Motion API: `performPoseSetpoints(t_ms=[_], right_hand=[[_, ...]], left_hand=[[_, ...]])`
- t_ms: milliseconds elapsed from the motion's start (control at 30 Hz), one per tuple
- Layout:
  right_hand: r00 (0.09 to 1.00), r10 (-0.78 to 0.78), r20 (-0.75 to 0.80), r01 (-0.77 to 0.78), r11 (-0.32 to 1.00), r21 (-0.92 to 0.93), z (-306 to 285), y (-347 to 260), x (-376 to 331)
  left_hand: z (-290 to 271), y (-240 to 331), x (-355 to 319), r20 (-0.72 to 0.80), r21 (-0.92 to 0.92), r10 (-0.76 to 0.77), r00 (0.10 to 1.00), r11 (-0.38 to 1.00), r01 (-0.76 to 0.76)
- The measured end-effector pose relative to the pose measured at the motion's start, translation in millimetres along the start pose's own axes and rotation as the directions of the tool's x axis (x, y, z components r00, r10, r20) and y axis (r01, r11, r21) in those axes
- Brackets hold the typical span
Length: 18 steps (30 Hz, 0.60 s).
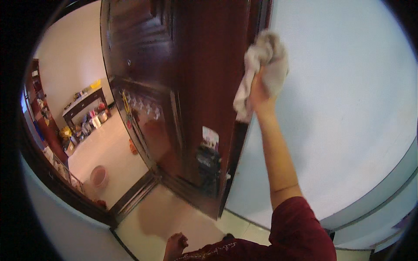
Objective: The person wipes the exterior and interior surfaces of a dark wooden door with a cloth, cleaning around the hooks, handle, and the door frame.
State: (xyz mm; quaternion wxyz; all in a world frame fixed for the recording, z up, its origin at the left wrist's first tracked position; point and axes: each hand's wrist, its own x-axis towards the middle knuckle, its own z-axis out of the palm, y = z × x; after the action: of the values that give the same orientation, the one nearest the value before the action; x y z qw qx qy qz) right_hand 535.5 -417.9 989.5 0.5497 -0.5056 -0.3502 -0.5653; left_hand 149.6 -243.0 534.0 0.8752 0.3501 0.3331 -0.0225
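Wiping well means the right hand [260,89], clenched around the pale rag [263,65], presses flat along the dark red door [209,87] edge, while the left hand [175,244] hangs fisted, holding nothing.

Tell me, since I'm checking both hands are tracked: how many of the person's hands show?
2: the right hand raised, gripping a pale cloth against the dark red door edge; the left hand low at the bottom edge, fisted.

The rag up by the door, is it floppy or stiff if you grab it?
Probably floppy: the rag bunches in the right hand and a loose end droops below it. Likely light, since one raised arm holds it against the door edge. It should not roll.
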Motion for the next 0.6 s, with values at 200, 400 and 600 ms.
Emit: performPoseSetpoints(t_ms=[200,400,600], right_hand=[[0.744,0.654,0.138,-0.621,0.601,0.502,-55.3,1.9,-218.7],[0.476,0.793,0.381,-0.665,0.042,0.745,-92.6,12.4,-347.8],[0.681,0.624,0.384,-0.514,0.780,-0.358,-131.4,17.1,-320.3]], left_hand=[[58.7,-2.8,-64.4,0.004,0.233,0.084,0.996,0.969,-0.083],[23.4,-50.8,-84.9,-0.106,0.065,-0.018,0.994,0.998,0.025],[41.5,-71.4,-100.1,-0.017,0.092,0.000,1.000,0.996,0.002]])
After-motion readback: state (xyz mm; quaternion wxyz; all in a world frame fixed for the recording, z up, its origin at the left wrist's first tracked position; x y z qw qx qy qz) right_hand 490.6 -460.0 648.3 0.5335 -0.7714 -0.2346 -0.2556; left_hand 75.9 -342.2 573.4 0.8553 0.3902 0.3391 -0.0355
